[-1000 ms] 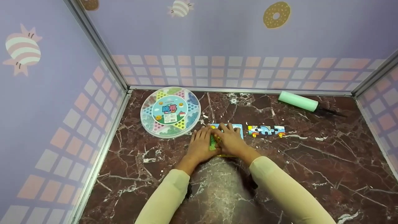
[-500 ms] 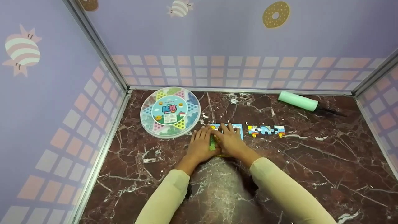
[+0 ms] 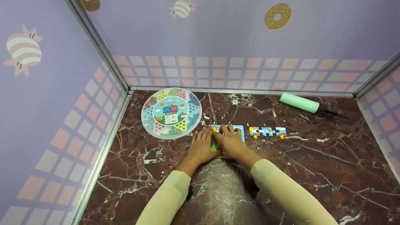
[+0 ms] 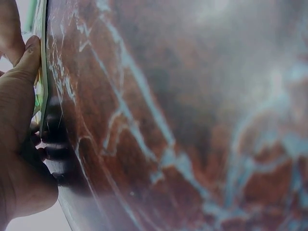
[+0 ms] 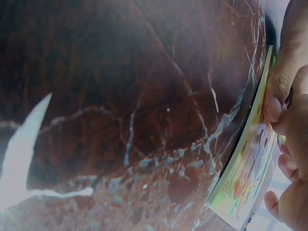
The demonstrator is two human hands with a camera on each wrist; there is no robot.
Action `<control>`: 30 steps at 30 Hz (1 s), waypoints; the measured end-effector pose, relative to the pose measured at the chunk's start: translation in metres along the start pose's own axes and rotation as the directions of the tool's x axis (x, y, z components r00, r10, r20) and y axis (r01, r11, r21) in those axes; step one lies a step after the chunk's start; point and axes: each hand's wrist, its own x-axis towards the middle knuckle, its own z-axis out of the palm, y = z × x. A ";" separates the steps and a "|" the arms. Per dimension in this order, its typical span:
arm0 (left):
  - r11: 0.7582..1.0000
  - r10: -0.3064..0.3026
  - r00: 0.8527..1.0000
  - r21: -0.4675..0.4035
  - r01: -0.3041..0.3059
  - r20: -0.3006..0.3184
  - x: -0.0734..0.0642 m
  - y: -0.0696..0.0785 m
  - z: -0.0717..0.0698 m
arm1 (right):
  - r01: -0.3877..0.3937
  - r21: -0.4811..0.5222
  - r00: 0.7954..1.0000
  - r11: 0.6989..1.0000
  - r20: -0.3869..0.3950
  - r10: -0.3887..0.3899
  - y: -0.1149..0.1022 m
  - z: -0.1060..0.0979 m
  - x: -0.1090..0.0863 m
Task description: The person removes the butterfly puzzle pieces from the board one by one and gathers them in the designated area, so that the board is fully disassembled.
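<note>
A small colourful jigsaw board lies on the marble-patterned surface, largely covered by both hands. My left hand rests over its left side with the fingers straight. Its thumb touches the near edge in the left wrist view. Over the middle of the board, my right hand bends its fingers down and pinches a small puzzle piece, mostly hidden by the fingertips. Green print shows between the hands. To the right of the board lie several loose puzzle pieces in a row.
A round Chinese checkers set stands at the back left. A small round token lies near the back wall. At the back right is a pale green cylinder with a black end, like a hand pump. Walls enclose the back and sides.
My right hand shifts slightly and its fingers now hide more of the puzzle piece. My left hand stays put, and the loose pieces have not moved.
</note>
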 end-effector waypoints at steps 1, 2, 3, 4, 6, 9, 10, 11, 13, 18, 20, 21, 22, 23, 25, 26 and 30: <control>1.000 -0.001 1.000 0.000 0.001 0.002 0.000 0.000 0.000 | 0.000 -0.005 1.000 1.000 0.000 0.000 0.000 0.001 0.000; 1.000 0.000 1.000 0.000 0.000 0.003 0.000 0.000 0.001 | -0.001 -0.010 1.000 1.000 0.000 0.001 0.000 0.001 0.000; 1.000 0.000 1.000 0.000 0.000 0.003 0.000 0.000 0.001 | -0.002 -0.012 1.000 1.000 0.000 0.002 0.000 0.001 -0.001; 1.000 0.001 1.000 0.002 -0.001 0.004 0.000 0.000 0.001 | -0.002 -0.014 1.000 1.000 0.000 0.002 0.000 0.002 -0.001; 1.000 0.004 1.000 0.006 -0.004 0.000 0.000 -0.001 0.002 | -0.003 -0.014 1.000 1.000 0.002 0.003 0.000 0.002 -0.002; 1.000 0.010 1.000 0.010 -0.010 -0.009 0.000 -0.001 0.002 | 0.002 -0.017 1.000 1.000 0.001 -0.002 0.000 0.002 -0.002; 1.000 0.011 1.000 0.010 -0.011 -0.011 0.000 -0.001 0.002 | 0.005 -0.019 1.000 1.000 -0.001 -0.005 0.000 0.002 -0.002; 1.000 0.013 1.000 0.010 -0.013 -0.014 0.000 -0.001 0.002 | 0.008 -0.023 1.000 1.000 -0.002 -0.008 0.000 0.002 -0.002; 1.000 0.016 1.000 0.010 -0.016 -0.015 0.000 -0.001 0.002 | 0.015 -0.038 1.000 0.999 -0.008 -0.016 0.000 0.002 -0.002; 1.000 0.017 1.000 0.007 -0.017 -0.012 0.000 -0.001 0.002 | 0.018 -0.041 0.999 0.999 -0.037 -0.019 0.000 0.003 -0.003; 1.000 0.015 1.000 0.008 -0.015 -0.012 -0.001 -0.001 0.001 | 0.010 -0.030 0.999 1.000 -0.042 -0.011 0.001 0.003 -0.003; 1.000 0.016 1.000 0.008 -0.016 -0.016 -0.001 -0.001 0.001 | 0.006 -0.027 0.999 1.000 -0.045 -0.007 0.001 0.003 -0.003; 1.000 0.017 1.000 0.004 -0.017 -0.018 0.000 -0.001 0.002 | 0.002 -0.023 0.999 1.000 -0.047 -0.003 0.001 0.003 -0.003; 1.000 0.019 1.000 -0.002 -0.019 -0.023 0.000 -0.002 0.003 | -0.001 -0.020 0.999 1.000 -0.046 0.000 0.001 0.002 -0.003; 0.999 0.025 0.999 -0.018 -0.026 -0.032 0.001 -0.003 0.004 | 0.000 -0.018 0.999 1.000 -0.050 -0.001 0.002 0.001 -0.003; 0.999 0.030 0.999 -0.028 -0.031 -0.040 0.001 -0.005 0.006 | 0.002 -0.016 0.999 1.000 -0.054 -0.003 0.002 0.001 -0.003; 0.998 0.044 0.998 -0.050 -0.047 -0.053 0.003 -0.008 0.009 | 0.011 0.003 0.998 1.000 -0.061 -0.011 0.002 -0.002 -0.003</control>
